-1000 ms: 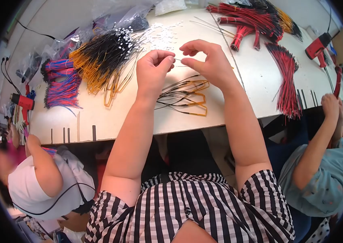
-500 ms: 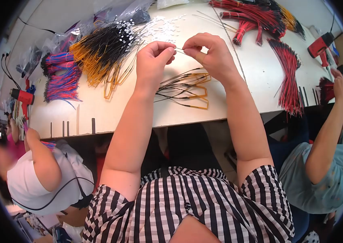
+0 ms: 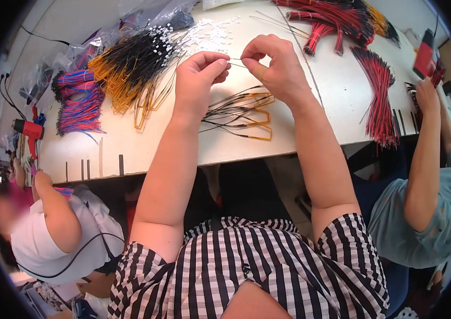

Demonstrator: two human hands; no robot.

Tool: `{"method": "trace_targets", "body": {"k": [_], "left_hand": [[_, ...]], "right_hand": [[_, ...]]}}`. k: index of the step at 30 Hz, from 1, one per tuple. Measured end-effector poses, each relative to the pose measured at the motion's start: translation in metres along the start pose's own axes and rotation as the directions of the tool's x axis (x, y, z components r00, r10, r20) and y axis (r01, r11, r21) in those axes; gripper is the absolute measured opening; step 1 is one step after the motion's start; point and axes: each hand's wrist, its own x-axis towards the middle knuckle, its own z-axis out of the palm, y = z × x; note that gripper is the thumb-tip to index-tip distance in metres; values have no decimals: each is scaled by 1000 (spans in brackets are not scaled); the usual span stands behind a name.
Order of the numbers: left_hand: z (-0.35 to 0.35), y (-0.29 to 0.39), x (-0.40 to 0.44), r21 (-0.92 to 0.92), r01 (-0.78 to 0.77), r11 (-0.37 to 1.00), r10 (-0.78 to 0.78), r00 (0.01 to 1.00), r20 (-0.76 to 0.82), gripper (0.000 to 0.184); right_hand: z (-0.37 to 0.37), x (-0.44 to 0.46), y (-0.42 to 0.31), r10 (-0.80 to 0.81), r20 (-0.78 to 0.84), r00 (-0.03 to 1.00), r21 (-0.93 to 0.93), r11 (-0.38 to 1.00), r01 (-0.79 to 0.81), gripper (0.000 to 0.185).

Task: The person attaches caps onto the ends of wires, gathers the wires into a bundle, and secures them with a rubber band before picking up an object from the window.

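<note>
The left hand (image 3: 201, 75) pinches narrow, thumb against forefinger, on one end of some thin wire ends (image 3: 238, 65); the right hand (image 3: 274, 65) pinches the other side, its remaining fingers curled. These wire ends span the gap between the fingertips, just beyond the fan of yellow-and-black wires (image 3: 246, 110) on the bench (image 3: 156, 154). A pale speck shows at the left fingertips (perhaps a white connector housing, though it is too small to tell).

Past the fan, toward the far side, lie loose white connector housings (image 3: 212, 36), scattered. Left of the fan spreads a large pile of yellow-and-black wires (image 3: 124, 74), many of its far ends carrying white housings. Judging by that, a good share is already fitted, while the fan, much smaller, shows no housings on the ends that clear the left forearm, and plenty of loose ones are unused. How many wires in the pile lack a housing cannot be told. Farther left of the fan rests a blue-and-red wire bundle (image 3: 79, 109); to its right, a red-and-black wire bundle (image 3: 375, 98), apart from both hands.
</note>
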Motion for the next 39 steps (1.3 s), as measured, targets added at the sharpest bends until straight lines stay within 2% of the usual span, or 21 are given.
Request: {"method": "trace_targets", "body": {"k": [2,3,5,12,18,21,23,27,29,33,35,39], "left_hand": [[-1,0,0,-118,73,990,-70,997,31,13],[-1,1,-1,-117,76,990,-72,997,31,13],[-1,4,-1,-193,159,968,-156,987,33,13],[-3,3,0,-258,201,945,-188,979,75,11],[-5,1,1,-291,222,930,-204,975,92,11],[-6,1,1,-336,266,904,-232,963,137,11],[-6,2,1,-383,304,872,-269,953,142,12],[-9,1,1,-397,308,864,-275,951,140,12],[-6,3,0,-305,290,907,-271,957,105,13],[-4,3,0,-271,242,932,-231,970,72,13],[-3,2,0,-272,163,949,-154,987,52,12],[-2,-2,0,-207,83,975,-68,995,77,12]], "right_hand": [[0,0,0,-18,-9,1000,-40,999,17,4],[1,0,1,-15,-9,1000,-39,999,15,4],[3,0,3,-87,-16,996,-34,996,86,8],[4,1,-1,-107,-37,994,-63,993,105,12],[5,-1,-4,-165,-39,986,-179,972,155,16],[6,0,-5,-208,-49,977,-256,948,189,18],[9,0,-5,-299,-83,951,-326,910,258,18],[12,1,-6,-334,-71,940,-325,899,295,18],[13,0,-4,-318,-71,945,-291,913,285,18],[10,-2,-6,-236,-28,971,-226,948,224,12],[13,-2,-1,-34,18,999,47,998,33,6],[10,-2,-5,67,10,998,113,991,-68,6]]}}
